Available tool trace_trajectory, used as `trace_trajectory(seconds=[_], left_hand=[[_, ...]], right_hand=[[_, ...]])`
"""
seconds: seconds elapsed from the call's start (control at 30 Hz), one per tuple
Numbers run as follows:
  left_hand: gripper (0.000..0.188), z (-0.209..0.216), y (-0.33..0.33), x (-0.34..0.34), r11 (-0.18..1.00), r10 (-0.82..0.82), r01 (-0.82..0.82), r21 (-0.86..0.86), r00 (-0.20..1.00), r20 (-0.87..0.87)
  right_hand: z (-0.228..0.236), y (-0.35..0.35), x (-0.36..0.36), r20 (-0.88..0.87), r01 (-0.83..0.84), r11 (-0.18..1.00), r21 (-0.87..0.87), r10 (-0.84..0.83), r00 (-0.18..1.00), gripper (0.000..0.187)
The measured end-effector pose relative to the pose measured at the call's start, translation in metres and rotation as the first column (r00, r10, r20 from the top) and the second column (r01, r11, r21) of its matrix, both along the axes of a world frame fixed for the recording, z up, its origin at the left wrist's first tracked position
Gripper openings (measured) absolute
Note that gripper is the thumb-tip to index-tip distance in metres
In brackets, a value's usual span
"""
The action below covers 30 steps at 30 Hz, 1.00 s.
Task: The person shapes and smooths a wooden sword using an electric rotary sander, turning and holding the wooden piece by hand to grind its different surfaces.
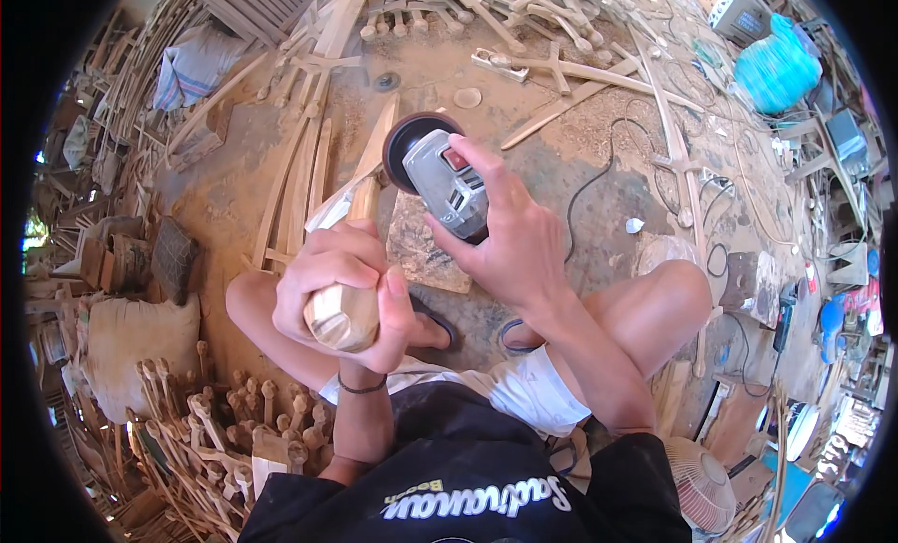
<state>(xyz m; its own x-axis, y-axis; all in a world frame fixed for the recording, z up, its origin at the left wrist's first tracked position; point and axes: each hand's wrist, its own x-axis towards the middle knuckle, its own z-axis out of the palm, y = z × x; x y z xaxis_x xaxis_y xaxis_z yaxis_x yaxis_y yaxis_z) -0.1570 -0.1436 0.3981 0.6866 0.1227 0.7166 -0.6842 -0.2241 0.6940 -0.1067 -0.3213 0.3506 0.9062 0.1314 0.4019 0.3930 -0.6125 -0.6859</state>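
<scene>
My left hand [332,260] is wrapped round a wooden stick with a thick, faceted knob [342,317] that points toward me. Its pale shaft runs away from me, past my fingers. In my right hand [517,244] is a grey angle grinder [434,173], its red switch showing by my index finger. A dark, round sanding disc [397,153] sits on the grinder's left side, close by the far part of the shaft. Whether disc and wood touch, I cannot tell. Below them a worn wooden block [426,248] rests on the floor between my feet.
Carved sticks [210,421] stand bundled at the near left. Long wooden pieces [299,169] lie ahead on the left, and more knobbed sticks [412,19] at the far side. A black cord [599,169] winds across the floor at right. A blue bag [778,68] is at far right.
</scene>
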Motion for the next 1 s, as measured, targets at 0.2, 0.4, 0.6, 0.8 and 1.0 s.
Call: trace_trajectory(seconds=[0.2, 0.4, 0.6, 0.8, 1.0], left_hand=[[0.021, 0.005, -0.002, -0.002, 0.996, -0.031, 0.032, 0.078, 0.999, -0.015], [0.021, -0.001, 0.004, -0.002, 0.998, -0.023, 0.023, 0.059, 1.0, -0.001], [0.022, -0.004, 0.001, -0.001, 0.999, -0.001, 0.0, 0.043, 1.0, 0.012], [0.022, 0.003, 0.002, -0.003, 0.995, -0.057, 0.06, 0.077, 0.998, -0.035], [0.022, -0.002, 0.007, 0.0, 0.999, -0.024, 0.023, 0.037, 1.0, 0.013]], right_hand=[[-0.002, -0.002, 0.004, 0.048, 0.004, 0.999, 0.05, -0.006, 0.999, 0.085], [-0.004, -0.007, 0.003, -0.002, 0.005, 1.0, -0.018, -0.005, 1.0, 0.086], [-0.005, -0.002, -0.001, 0.004, -0.027, 0.999, 0.018, 0.027, 1.0, 0.085], [0.003, -0.002, -0.002, -0.066, -0.027, 1.0, -0.001, 0.027, 0.997, 0.084], [-0.002, -0.002, 0.002, -0.053, -0.024, 1.0, -0.007, 0.023, 0.998, 0.084]])
